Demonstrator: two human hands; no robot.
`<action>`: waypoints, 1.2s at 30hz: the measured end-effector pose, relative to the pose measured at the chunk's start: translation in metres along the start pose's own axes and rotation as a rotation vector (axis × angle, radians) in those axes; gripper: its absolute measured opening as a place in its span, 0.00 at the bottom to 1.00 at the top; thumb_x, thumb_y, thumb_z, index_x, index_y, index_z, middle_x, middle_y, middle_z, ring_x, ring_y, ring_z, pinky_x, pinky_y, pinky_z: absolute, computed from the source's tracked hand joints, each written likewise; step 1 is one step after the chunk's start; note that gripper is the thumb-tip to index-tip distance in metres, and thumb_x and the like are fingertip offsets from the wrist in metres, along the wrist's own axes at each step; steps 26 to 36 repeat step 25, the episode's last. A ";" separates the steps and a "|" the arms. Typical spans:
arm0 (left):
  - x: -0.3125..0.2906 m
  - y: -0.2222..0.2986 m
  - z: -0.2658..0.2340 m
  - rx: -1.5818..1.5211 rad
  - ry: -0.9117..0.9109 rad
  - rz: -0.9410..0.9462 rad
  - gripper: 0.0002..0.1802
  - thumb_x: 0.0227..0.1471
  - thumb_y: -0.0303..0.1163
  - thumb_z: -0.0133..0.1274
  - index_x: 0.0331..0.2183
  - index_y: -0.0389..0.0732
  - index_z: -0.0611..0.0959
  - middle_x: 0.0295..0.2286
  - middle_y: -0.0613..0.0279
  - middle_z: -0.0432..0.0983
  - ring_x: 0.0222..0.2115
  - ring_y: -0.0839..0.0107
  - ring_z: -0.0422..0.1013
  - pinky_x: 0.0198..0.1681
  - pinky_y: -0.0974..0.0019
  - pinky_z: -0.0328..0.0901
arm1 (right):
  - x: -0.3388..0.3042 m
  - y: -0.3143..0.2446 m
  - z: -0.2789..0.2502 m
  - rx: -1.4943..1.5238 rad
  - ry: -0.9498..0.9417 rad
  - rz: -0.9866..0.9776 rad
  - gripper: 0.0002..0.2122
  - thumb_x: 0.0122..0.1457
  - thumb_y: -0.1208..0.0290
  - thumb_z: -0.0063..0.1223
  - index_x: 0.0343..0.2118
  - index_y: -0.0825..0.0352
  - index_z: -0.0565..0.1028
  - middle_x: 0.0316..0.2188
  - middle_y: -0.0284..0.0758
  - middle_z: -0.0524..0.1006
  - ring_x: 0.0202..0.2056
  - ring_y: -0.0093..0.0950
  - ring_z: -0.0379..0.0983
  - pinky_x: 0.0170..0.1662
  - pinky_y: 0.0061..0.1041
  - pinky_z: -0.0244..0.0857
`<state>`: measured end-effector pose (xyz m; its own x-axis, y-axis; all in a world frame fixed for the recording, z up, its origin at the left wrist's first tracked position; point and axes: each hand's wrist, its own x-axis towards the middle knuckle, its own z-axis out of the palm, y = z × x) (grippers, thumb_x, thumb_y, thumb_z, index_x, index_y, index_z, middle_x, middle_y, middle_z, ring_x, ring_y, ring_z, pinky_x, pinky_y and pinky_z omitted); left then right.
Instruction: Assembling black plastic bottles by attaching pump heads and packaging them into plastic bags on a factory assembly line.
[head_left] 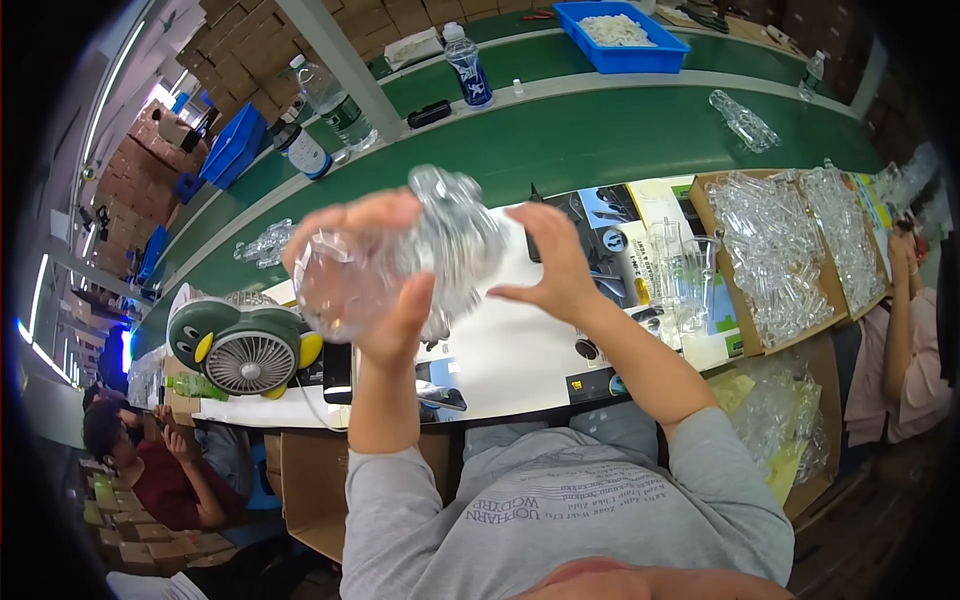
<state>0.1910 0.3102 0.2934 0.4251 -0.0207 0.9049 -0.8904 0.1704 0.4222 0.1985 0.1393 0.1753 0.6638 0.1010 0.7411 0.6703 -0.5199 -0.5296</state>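
My left hand (390, 335) grips a clear, shiny ridged vessel (455, 240) with a wide round base, raised above the white work table (490, 370). Its round end faces the lower left, and the narrower, ribbed part points up and right. Blur and glare hide its exact kind. To the right of it, my right hand (560, 270) is open, with thumb and fingers spread and nothing between them. Clear cylindrical pieces (682, 270) stand on the table beyond my right forearm.
On the right, a cardboard box (741, 305) holds many small clear pieces. A penguin-shaped fan (250, 360) stands left. Behind runs a green conveyor (600, 140) carrying a clear ridged bottle (745, 120). Bottles and a blue tray (630, 62) stand farther back. People sit on both sides.
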 end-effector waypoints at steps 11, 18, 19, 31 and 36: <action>0.025 -0.227 -0.018 1.276 -0.947 -0.066 0.30 0.38 0.31 0.58 0.45 0.43 0.66 0.41 0.55 0.69 0.45 0.56 0.66 0.48 0.51 0.58 | 0.001 0.038 0.002 -0.208 0.197 0.086 0.13 0.53 0.69 0.51 0.41 0.66 0.71 0.45 0.39 0.69 0.48 0.40 0.63 0.53 0.36 0.54; -0.030 -0.295 -0.024 1.393 -1.012 -0.267 0.28 0.40 0.25 0.52 0.47 0.45 0.67 0.39 0.58 0.70 0.45 0.59 0.67 0.51 0.43 0.56 | -0.002 0.034 0.004 -0.196 0.189 0.060 0.11 0.51 0.73 0.50 0.38 0.66 0.72 0.42 0.39 0.70 0.45 0.40 0.64 0.50 0.37 0.57; -0.033 -0.298 -0.018 1.382 -1.012 -0.262 0.28 0.40 0.25 0.52 0.47 0.45 0.67 0.39 0.58 0.70 0.45 0.59 0.67 0.51 0.43 0.56 | -0.002 0.035 0.004 -0.207 0.190 0.063 0.11 0.51 0.73 0.50 0.38 0.66 0.72 0.42 0.39 0.70 0.45 0.40 0.64 0.50 0.37 0.57; -0.037 -0.312 -0.018 1.407 -0.920 -0.230 0.30 0.40 0.28 0.55 0.49 0.49 0.67 0.40 0.58 0.70 0.46 0.61 0.65 0.51 0.41 0.56 | -0.004 0.051 0.003 -0.321 0.035 0.147 0.14 0.48 0.78 0.48 0.40 0.61 0.73 0.46 0.40 0.67 0.51 0.40 0.61 0.55 0.39 0.54; -0.037 -0.312 -0.018 1.407 -0.920 -0.230 0.30 0.40 0.28 0.55 0.49 0.49 0.67 0.40 0.58 0.70 0.46 0.61 0.65 0.51 0.41 0.56 | -0.004 0.051 0.003 -0.321 0.035 0.147 0.14 0.48 0.78 0.48 0.40 0.61 0.73 0.46 0.40 0.67 0.51 0.40 0.61 0.55 0.39 0.54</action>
